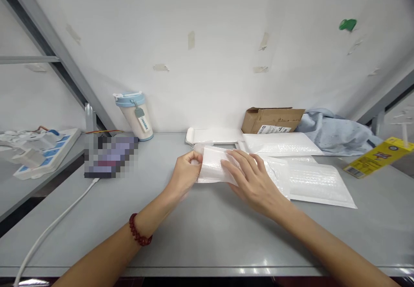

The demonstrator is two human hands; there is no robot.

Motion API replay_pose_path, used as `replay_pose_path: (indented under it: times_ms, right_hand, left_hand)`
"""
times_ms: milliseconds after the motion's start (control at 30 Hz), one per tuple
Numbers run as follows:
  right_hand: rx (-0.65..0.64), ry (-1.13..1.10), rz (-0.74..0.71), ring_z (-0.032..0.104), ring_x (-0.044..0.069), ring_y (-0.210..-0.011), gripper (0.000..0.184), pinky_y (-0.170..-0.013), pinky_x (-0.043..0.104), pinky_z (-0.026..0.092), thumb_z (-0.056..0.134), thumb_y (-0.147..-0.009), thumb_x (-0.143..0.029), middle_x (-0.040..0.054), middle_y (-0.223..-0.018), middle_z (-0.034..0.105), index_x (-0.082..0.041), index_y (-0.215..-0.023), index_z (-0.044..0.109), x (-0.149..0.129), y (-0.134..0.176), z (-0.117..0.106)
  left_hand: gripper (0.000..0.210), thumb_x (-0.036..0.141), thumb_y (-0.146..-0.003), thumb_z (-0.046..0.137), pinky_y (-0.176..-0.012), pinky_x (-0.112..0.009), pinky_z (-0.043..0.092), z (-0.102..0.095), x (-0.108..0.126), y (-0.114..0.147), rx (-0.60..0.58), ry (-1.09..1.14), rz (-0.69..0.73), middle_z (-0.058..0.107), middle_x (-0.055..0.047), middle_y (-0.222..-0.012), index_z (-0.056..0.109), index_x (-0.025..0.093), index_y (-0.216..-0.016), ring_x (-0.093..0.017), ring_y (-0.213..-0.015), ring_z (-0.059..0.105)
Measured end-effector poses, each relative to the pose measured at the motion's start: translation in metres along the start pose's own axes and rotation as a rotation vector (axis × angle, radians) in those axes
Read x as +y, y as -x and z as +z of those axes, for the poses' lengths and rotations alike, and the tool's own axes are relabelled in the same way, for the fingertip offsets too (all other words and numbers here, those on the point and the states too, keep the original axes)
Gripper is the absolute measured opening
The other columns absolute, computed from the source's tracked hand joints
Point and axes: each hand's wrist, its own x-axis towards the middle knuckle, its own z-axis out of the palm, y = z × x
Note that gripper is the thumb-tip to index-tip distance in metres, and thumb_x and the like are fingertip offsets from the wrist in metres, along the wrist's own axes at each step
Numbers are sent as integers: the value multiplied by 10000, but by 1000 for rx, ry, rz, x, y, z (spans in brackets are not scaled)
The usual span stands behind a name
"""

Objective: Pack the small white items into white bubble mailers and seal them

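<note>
A white bubble mailer is held above the front of the white pile, in the middle of the grey table. My left hand is closed on its left end, thumb and curled fingers pinching the edge. Across its right part lie the fingers of my right hand, with the thumb low at the near edge, so the mailer sits between them. More white bubble mailers lie to the right, partly overlapping. Behind my hands is a flat white box or packet, its front partly hidden.
At the back stand a cream tumbler with a blue lid and a cardboard box. Light blue cloth and a yellow drink carton are at right. Left are a pixelated phone, its white cable and a power strip.
</note>
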Motion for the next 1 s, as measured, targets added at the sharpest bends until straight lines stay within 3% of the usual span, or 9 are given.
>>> replay_pose_path:
  times_ms: [100,200,300,367,567,733,900,1000]
  right_hand:
    - [-13,91,-3,402,300,-1235,474,-921,485,345,396,-810,7,188,-1285,496,-138,-1260,420,4,1,2]
    - [25,168,42,402,291,-1243,560,-925,480,334,374,-779,65,190,-1303,483,-143,-1298,391,11,3,6]
    - [86,200,91,427,281,-1226,557,-923,468,334,404,-770,56,183,-1300,489,-154,-1286,405,17,4,10]
    - [99,191,100,447,273,-1210,525,-920,455,340,433,-779,29,178,-1287,502,-160,-1268,423,18,3,12]
    - [77,79,62,469,259,-1195,392,-904,422,355,454,-831,-75,168,-1236,550,-146,-1216,468,13,1,10]
    - [141,-14,27,490,231,-1182,352,-922,407,343,486,-842,-82,124,-1199,594,-174,-1181,509,13,3,10]
    - [169,-67,-5,547,199,-1116,344,-921,396,345,455,-853,-41,79,-1173,624,-173,-1162,527,13,4,10]
    - [173,-67,-13,564,197,-1094,343,-915,398,348,448,-851,-27,72,-1169,627,-170,-1151,535,15,5,10]
  left_hand:
    - [137,241,-606,683,-461,-176,345,-2,1,1,-47,-22,19,540,51,-558,596,157,-670,-70,-507,467]
    - [168,293,-674,674,-606,-217,447,-3,5,4,-188,-9,22,658,-18,-703,695,147,-755,-116,-660,572]
    - [197,321,-720,658,-668,-262,490,-2,8,9,-341,36,35,694,-50,-777,730,152,-790,-139,-703,600]
    - [185,308,-726,663,-659,-267,503,0,7,10,-382,42,39,703,-51,-783,740,160,-805,-140,-693,607]
    - [178,262,-712,689,-658,-256,523,2,-1,8,-440,33,57,719,-35,-769,744,186,-862,-146,-717,630]
    - [163,253,-731,666,-644,-254,527,1,4,12,-475,22,123,709,-31,-752,740,178,-855,-147,-707,630]
    - [135,249,-758,628,-601,-242,518,2,11,17,-443,1,242,683,-35,-735,712,148,-791,-140,-679,616]
    - [151,248,-777,600,-585,-244,518,1,12,18,-368,-3,279,668,-32,-726,661,137,-860,-138,-671,614]
